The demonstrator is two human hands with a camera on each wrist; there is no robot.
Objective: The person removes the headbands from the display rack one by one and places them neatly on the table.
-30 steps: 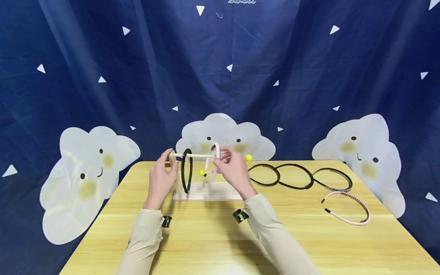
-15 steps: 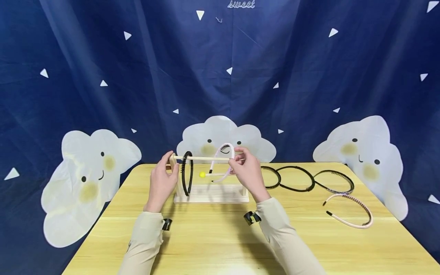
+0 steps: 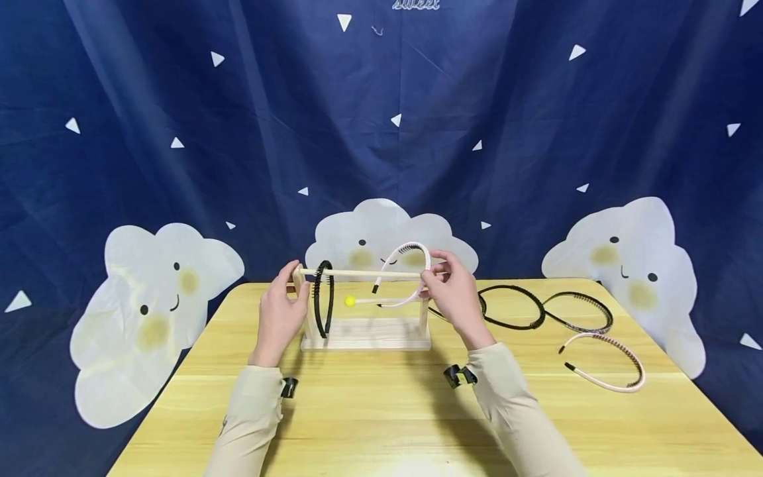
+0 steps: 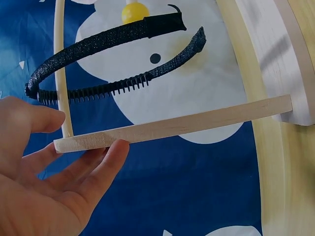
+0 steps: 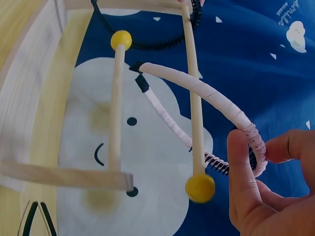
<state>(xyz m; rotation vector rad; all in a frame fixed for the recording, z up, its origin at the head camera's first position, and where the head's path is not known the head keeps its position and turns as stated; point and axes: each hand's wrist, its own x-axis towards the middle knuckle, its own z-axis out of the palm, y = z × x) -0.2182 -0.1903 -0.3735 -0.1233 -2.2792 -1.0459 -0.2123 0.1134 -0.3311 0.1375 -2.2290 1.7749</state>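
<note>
My left hand [image 3: 279, 317] grips the upright of a wooden two-rod stand [image 3: 366, 336] near its top; in the left wrist view, fingers lie under that upright [image 4: 182, 125]. A black toothed headband [image 3: 330, 305] hangs around the upper rod [image 3: 357, 272], close to my left hand. My right hand [image 3: 457, 298] pinches a pale pink wrapped headband [image 5: 216, 101] by its curved middle. The upper rod passes between this headband's arms near the yellow ball [image 5: 200, 188] at its end. The lower rod [image 5: 116, 98] also ends in a yellow ball [image 5: 121, 40].
Black headbands [image 3: 512, 287] lie in a row on the table [image 3: 369, 411] right of the stand, partly behind my right hand. A pink headband [image 3: 620, 387] lies nearer on the right. Behind the table hangs a blue cloth [image 3: 393, 152] with clouds.
My right hand has moved right along the upper rod with the pale pink headband, from about mid-rod to the rod's right end. My left hand has stayed on the upright.
</note>
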